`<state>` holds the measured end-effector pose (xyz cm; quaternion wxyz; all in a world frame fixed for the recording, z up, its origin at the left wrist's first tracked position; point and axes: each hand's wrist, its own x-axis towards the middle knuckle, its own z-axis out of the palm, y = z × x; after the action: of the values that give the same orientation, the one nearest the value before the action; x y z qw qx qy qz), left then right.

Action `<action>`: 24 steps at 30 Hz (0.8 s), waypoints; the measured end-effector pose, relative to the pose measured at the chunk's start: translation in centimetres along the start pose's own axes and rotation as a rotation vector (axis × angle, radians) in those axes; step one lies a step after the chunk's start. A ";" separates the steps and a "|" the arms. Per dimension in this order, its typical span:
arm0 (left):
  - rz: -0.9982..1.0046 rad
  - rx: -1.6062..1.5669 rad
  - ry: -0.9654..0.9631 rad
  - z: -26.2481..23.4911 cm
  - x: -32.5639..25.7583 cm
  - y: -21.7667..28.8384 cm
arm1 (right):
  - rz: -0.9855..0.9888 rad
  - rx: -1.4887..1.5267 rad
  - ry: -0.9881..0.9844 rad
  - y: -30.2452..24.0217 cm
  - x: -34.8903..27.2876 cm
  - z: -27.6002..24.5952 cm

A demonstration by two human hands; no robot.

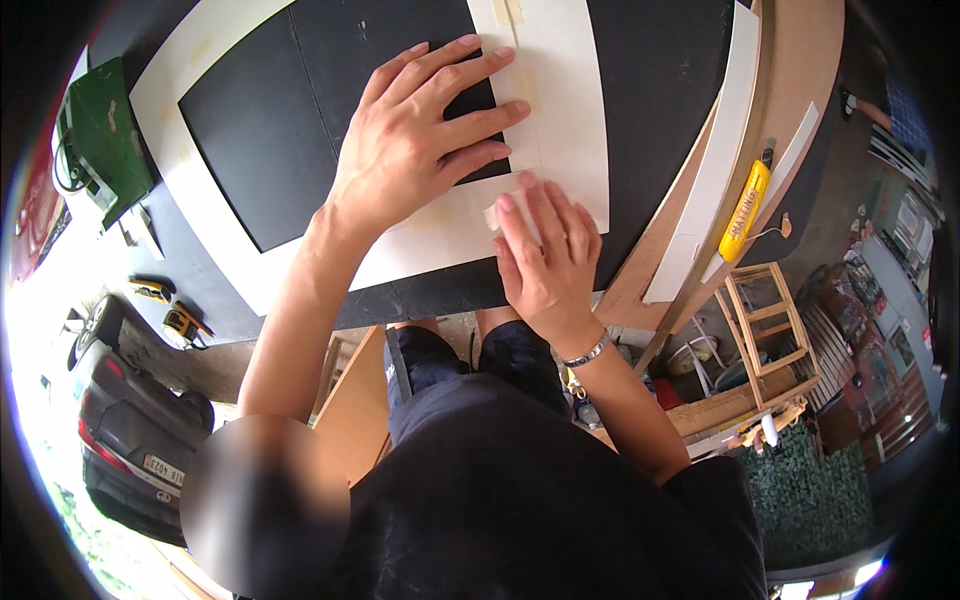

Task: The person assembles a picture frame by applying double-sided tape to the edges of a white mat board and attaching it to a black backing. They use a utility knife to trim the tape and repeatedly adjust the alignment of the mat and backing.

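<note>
A white mat-board frame (575,120) with a large window lies on a black table (660,110). Patches of yellowish tape (508,12) show on its border. My left hand (415,130) rests with fingers spread across the window's right side, its fingertips on the white border. Close to the frame's near right corner, my right hand (550,255) presses a small whitish piece (493,216) against the board. Its fingers mostly cover that piece, so I cannot tell whether it is a cloth, tissue or eraser.
On the right lie a yellow hand tool (745,212), a white strip (700,200) and a brown board (640,280). A tape measure (185,325) and a green object (110,140) sit at the left. A wooden rack (768,325) stands below right; a dark car (130,430) is lower left.
</note>
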<state>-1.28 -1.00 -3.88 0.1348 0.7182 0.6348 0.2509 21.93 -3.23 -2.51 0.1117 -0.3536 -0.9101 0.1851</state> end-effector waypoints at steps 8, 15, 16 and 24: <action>-0.004 -0.033 0.016 -0.1 0.4 0.0 | -0.018 -0.034 -0.002 0.9 -0.5 0.6; -0.205 -0.092 0.035 -1.1 -3.0 3.2 | 0.017 0.301 0.025 3.1 2.4 -1.8; -0.243 -0.068 0.009 -1.2 -3.8 4.4 | 0.037 0.380 0.019 3.7 4.0 -3.0; -0.292 0.051 0.098 1.5 -7.2 7.3 | -0.393 0.418 -0.314 6.6 13.1 -5.4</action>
<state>5.21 -9.07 -2.73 0.1205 0.6086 0.7444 0.2470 18.24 11.70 0.61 0.0738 -0.1080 -0.9093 0.3952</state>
